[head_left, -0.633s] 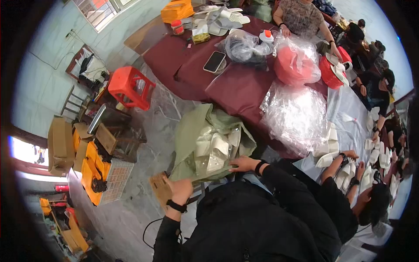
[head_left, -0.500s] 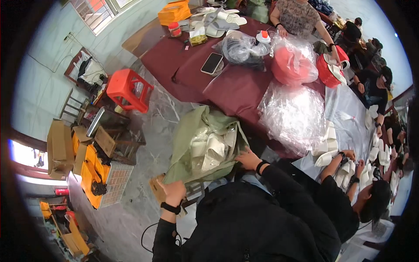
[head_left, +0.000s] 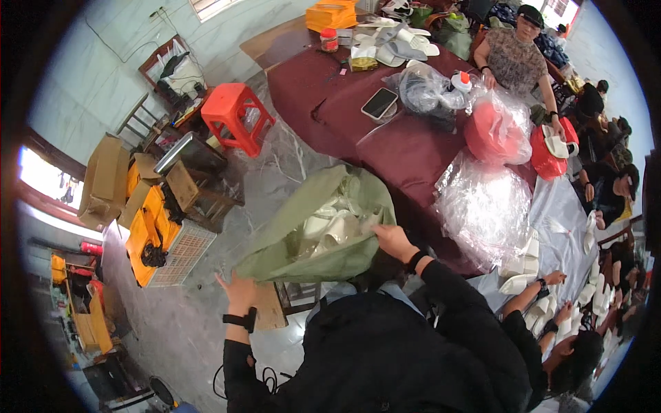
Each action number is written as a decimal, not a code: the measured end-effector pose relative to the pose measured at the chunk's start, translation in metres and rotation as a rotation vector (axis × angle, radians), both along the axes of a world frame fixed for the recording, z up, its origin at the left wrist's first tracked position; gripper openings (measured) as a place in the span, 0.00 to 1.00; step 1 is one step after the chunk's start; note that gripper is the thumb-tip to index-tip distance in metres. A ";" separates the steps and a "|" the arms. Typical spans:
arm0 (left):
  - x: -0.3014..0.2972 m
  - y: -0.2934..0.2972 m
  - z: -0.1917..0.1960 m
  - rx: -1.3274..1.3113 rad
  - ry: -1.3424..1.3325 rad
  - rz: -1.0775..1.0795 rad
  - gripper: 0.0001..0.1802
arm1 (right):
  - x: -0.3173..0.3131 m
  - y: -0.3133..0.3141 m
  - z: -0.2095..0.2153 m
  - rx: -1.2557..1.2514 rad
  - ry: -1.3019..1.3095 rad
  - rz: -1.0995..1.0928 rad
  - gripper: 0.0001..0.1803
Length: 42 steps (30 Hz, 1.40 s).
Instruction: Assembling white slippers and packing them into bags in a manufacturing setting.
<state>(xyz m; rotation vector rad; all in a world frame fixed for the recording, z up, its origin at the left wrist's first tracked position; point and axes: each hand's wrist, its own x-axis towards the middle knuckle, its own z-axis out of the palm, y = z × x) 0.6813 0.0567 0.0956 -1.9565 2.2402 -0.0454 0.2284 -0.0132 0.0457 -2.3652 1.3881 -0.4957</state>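
Note:
A large olive-green sack gapes in front of me. Pale slippers in clear plastic lie inside it. At the sack's left corner my left hand is closed on the edge, one finger sticking outward. My right hand pinches the near right part of the rim, with the fingertips partly hidden by the cloth. Between both hands the near edge is pulled fairly straight. Beneath the sack shows part of a wooden stool.
Ahead, a table with a maroon cover bears a phone and bundles of clear plastic bags. A red stool and a crate stand left. Co-workers sit at the right; one person stands across the table.
My left hand has moved outward to the left, stretching the sack's near edge wider. The right hand keeps its hold on the rim. The view has shifted, so the table sits farther right.

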 end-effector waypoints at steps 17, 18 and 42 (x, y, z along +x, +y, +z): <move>-0.062 -0.063 0.006 0.113 0.138 -0.296 0.07 | -0.078 -0.041 0.061 -0.274 0.408 -0.002 0.08; -0.080 -0.070 0.008 0.154 0.160 -0.304 0.07 | -0.094 -0.045 0.058 -0.274 0.413 -0.027 0.08; -0.329 -0.128 -0.022 0.722 0.172 -0.728 0.44 | -0.137 -0.028 0.016 -0.308 0.325 -0.219 0.03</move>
